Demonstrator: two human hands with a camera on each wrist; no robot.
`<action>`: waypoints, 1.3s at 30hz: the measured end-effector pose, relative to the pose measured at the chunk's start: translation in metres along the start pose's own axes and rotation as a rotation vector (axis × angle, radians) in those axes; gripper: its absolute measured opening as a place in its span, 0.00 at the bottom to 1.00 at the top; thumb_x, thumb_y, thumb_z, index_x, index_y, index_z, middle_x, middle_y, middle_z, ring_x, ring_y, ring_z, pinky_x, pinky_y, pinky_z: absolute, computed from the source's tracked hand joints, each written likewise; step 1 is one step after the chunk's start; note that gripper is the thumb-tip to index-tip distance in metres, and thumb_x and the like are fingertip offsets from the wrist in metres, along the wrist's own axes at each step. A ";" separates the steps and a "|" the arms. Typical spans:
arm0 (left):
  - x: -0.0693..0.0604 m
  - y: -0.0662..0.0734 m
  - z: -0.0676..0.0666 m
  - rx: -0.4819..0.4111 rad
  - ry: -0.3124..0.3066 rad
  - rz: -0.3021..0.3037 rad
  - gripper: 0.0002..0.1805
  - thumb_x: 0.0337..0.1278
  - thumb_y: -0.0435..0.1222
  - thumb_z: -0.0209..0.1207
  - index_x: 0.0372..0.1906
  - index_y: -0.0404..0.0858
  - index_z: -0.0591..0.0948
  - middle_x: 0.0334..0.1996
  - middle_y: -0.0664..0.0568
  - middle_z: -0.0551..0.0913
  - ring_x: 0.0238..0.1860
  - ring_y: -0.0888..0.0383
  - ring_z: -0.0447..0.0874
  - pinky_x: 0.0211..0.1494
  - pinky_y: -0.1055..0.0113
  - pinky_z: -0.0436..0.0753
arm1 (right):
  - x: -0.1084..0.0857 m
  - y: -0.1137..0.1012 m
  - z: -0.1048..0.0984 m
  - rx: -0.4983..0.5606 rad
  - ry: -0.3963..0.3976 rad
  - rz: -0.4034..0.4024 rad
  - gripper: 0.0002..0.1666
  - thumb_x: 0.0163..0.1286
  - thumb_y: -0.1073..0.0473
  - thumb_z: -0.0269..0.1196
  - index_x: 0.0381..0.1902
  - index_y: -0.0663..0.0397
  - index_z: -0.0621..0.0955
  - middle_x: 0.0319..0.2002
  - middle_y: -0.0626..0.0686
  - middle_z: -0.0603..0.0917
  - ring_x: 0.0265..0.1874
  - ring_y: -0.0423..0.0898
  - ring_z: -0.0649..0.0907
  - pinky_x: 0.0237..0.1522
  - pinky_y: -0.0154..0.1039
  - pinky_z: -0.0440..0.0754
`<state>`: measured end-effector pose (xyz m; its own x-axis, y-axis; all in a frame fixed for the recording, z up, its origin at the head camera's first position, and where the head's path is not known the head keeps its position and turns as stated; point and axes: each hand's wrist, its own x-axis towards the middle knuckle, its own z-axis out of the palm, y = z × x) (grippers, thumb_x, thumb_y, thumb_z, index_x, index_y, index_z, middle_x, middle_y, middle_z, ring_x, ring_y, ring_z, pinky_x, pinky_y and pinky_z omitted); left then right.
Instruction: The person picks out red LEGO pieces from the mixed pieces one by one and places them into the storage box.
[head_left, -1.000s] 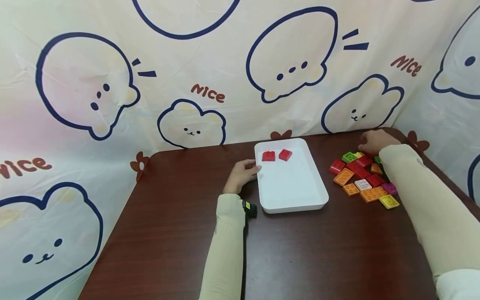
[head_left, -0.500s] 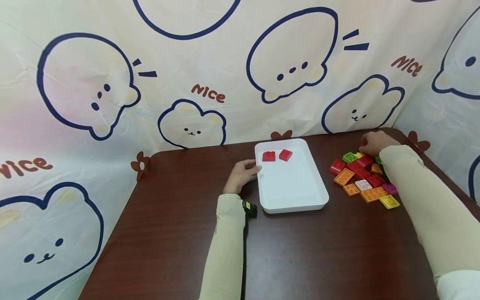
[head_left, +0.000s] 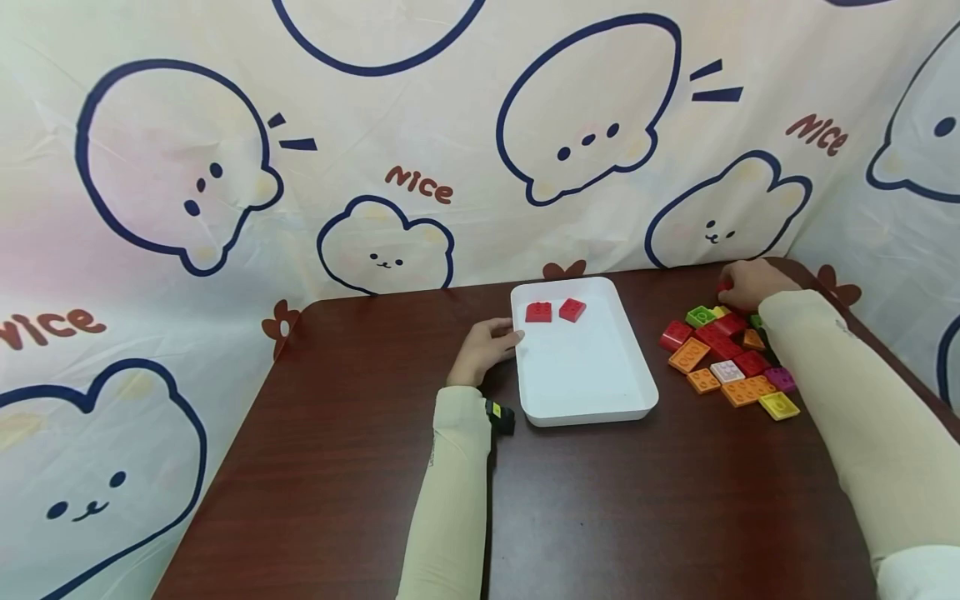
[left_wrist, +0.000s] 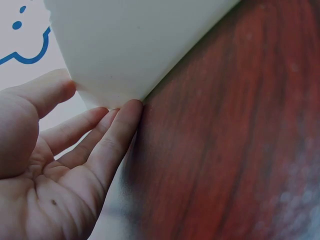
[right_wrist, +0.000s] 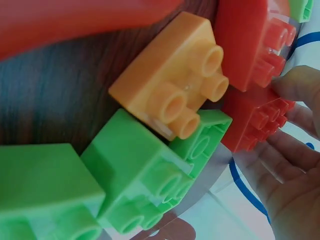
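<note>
One red brick (right_wrist: 250, 119) is pinched in the right hand (right_wrist: 287, 167), an orange brick (right_wrist: 167, 75) near that grip. The left hand (head_left: 482, 350) (thumb over the rim) clasps the white tray (head_left: 585, 375).

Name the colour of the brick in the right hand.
Red; the brick in the right hand shows best in the right wrist view.

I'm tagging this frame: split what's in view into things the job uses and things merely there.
Job, as far as it shows:
tray, gripped by the left hand
red brick, held by the right hand
two bricks in the tray
brick pile, probably

Merely there:
table
printed cloth
black wrist device
</note>
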<state>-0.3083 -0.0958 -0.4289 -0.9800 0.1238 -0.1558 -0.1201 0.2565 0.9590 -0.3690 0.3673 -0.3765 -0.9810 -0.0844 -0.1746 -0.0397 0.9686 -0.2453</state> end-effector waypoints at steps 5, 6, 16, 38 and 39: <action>0.000 0.001 0.000 0.002 0.001 -0.001 0.28 0.68 0.38 0.65 0.68 0.33 0.74 0.58 0.41 0.79 0.52 0.50 0.84 0.58 0.59 0.84 | -0.001 -0.005 -0.003 0.003 -0.003 -0.005 0.23 0.68 0.58 0.65 0.51 0.73 0.78 0.38 0.65 0.83 0.33 0.58 0.80 0.37 0.54 0.84; 0.000 0.001 0.000 0.000 0.000 -0.001 0.28 0.68 0.38 0.65 0.68 0.32 0.74 0.58 0.41 0.79 0.52 0.50 0.84 0.58 0.59 0.84 | -0.001 -0.006 -0.003 0.002 -0.003 -0.007 0.23 0.68 0.58 0.65 0.52 0.73 0.78 0.38 0.66 0.83 0.33 0.58 0.80 0.37 0.54 0.84; 0.000 0.002 0.000 0.002 0.000 -0.004 0.28 0.68 0.37 0.64 0.68 0.32 0.74 0.60 0.41 0.79 0.52 0.51 0.85 0.58 0.59 0.84 | 0.003 -0.015 -0.004 0.012 0.002 -0.039 0.23 0.68 0.59 0.66 0.53 0.74 0.78 0.42 0.68 0.82 0.34 0.58 0.80 0.37 0.53 0.85; -0.001 0.001 0.000 0.009 0.000 0.000 0.29 0.68 0.39 0.65 0.69 0.32 0.74 0.62 0.40 0.77 0.52 0.51 0.85 0.58 0.57 0.83 | 0.007 -0.057 -0.007 -0.022 0.031 -0.130 0.25 0.71 0.60 0.64 0.59 0.72 0.76 0.50 0.71 0.81 0.43 0.63 0.80 0.49 0.63 0.82; -0.001 0.001 0.000 0.012 0.000 -0.001 0.29 0.68 0.39 0.65 0.69 0.32 0.74 0.62 0.40 0.77 0.52 0.51 0.85 0.59 0.57 0.83 | 0.008 -0.059 -0.007 -0.022 0.033 -0.138 0.25 0.71 0.60 0.64 0.60 0.72 0.75 0.51 0.71 0.81 0.44 0.63 0.80 0.50 0.64 0.82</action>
<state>-0.3075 -0.0954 -0.4275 -0.9800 0.1232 -0.1564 -0.1189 0.2679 0.9561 -0.3759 0.3112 -0.3572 -0.9718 -0.2094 -0.1088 -0.1781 0.9533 -0.2440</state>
